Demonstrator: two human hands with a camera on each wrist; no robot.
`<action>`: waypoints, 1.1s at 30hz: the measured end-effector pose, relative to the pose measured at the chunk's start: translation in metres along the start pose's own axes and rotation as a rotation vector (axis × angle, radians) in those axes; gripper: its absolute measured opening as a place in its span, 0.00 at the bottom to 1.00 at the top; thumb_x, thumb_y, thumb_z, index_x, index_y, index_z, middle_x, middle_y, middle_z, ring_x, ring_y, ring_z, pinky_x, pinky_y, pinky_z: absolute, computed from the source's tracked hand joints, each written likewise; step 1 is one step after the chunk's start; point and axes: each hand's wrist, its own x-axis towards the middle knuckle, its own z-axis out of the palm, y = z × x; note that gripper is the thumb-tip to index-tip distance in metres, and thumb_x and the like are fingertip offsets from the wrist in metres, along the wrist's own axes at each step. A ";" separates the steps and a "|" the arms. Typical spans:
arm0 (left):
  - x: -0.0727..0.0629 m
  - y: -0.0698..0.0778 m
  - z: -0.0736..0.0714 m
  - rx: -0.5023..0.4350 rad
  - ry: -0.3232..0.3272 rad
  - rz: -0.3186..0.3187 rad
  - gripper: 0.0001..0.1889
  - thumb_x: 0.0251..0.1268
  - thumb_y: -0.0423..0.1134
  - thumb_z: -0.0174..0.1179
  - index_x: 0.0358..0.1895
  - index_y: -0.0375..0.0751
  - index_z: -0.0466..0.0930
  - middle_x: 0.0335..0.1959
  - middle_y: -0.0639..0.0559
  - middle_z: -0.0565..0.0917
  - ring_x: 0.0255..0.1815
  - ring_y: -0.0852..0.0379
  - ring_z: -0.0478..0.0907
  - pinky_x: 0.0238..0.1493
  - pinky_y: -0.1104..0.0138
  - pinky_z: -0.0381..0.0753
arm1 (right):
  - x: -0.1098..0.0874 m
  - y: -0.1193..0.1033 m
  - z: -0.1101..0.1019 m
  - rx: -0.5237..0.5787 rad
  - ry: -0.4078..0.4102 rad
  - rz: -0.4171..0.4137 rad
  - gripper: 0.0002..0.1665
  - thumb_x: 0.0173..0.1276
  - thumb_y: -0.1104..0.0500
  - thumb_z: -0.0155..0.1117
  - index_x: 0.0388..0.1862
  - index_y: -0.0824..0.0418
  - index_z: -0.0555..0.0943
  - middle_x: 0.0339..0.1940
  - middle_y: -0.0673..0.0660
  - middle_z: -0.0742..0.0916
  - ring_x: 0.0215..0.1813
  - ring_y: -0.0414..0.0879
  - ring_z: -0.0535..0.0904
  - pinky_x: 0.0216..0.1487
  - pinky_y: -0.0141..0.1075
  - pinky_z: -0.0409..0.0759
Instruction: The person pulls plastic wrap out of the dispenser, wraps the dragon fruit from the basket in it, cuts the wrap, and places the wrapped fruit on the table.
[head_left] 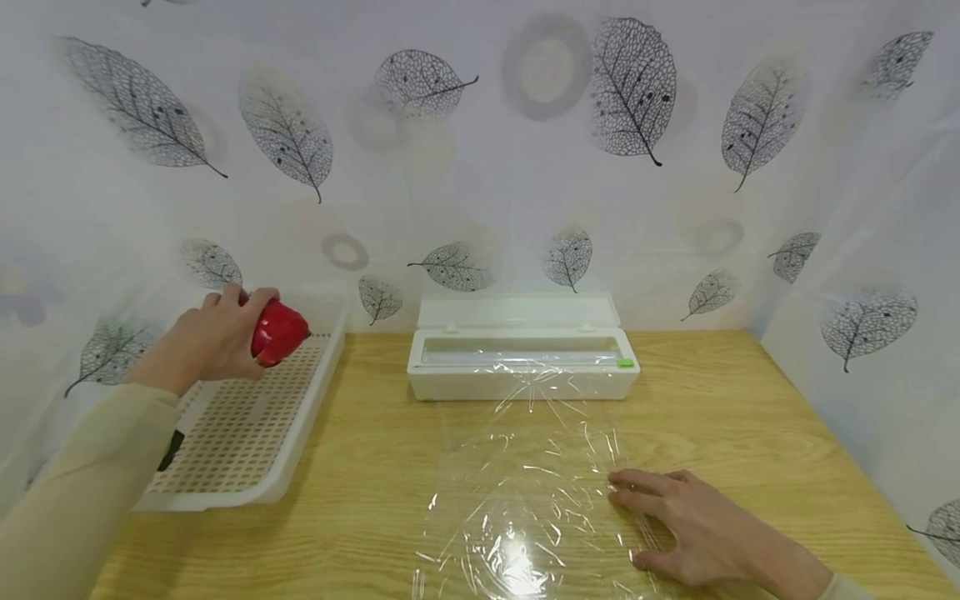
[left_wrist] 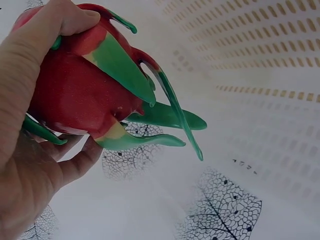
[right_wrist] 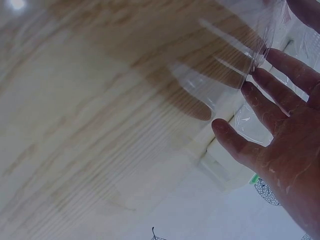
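Your left hand [head_left: 213, 340] has its fingers curled round a red fruit [head_left: 280, 333], above the white basket [head_left: 300, 425]. Your right hand [head_left: 701, 525] is spread loosely, gripping nothing, fingertips at the clear film's [head_left: 525, 500] right edge. The step seems to be shifting the fruit; next likely calls for a secure grip and flat film. The film's near end is cut off; your left sleeve [head_left: 97, 492] partly hides a dark object [head_left: 172, 450].

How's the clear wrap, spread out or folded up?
Spread out: the clear wrap reaches from the white box over the table, with shiny wrinkles; the right hand is at its edge.
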 end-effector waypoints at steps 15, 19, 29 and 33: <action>-0.001 0.015 -0.013 0.076 0.059 0.075 0.58 0.33 0.49 0.81 0.71 0.35 0.59 0.54 0.22 0.71 0.48 0.25 0.74 0.40 0.37 0.85 | -0.001 0.000 -0.001 0.005 -0.017 0.016 0.37 0.60 0.31 0.70 0.63 0.48 0.82 0.67 0.48 0.82 0.62 0.46 0.81 0.50 0.48 0.82; -0.003 0.018 -0.014 0.087 0.078 0.090 0.56 0.35 0.49 0.80 0.71 0.35 0.60 0.54 0.22 0.71 0.48 0.26 0.74 0.38 0.39 0.84 | -0.001 0.000 -0.001 0.003 -0.015 0.018 0.37 0.59 0.31 0.70 0.62 0.48 0.82 0.66 0.48 0.83 0.61 0.46 0.82 0.50 0.49 0.82; -0.008 0.024 -0.014 0.107 0.120 0.104 0.57 0.31 0.48 0.81 0.71 0.37 0.61 0.55 0.24 0.72 0.49 0.27 0.74 0.40 0.39 0.85 | -0.002 -0.002 -0.002 -0.006 -0.025 0.034 0.38 0.58 0.30 0.70 0.62 0.47 0.82 0.67 0.48 0.82 0.58 0.50 0.84 0.51 0.49 0.81; -0.010 0.027 -0.016 0.110 0.136 0.116 0.57 0.30 0.48 0.82 0.70 0.37 0.61 0.55 0.25 0.72 0.50 0.28 0.74 0.40 0.39 0.85 | -0.001 -0.002 -0.002 -0.005 -0.025 0.033 0.38 0.59 0.30 0.70 0.63 0.47 0.82 0.67 0.48 0.82 0.59 0.50 0.83 0.50 0.49 0.81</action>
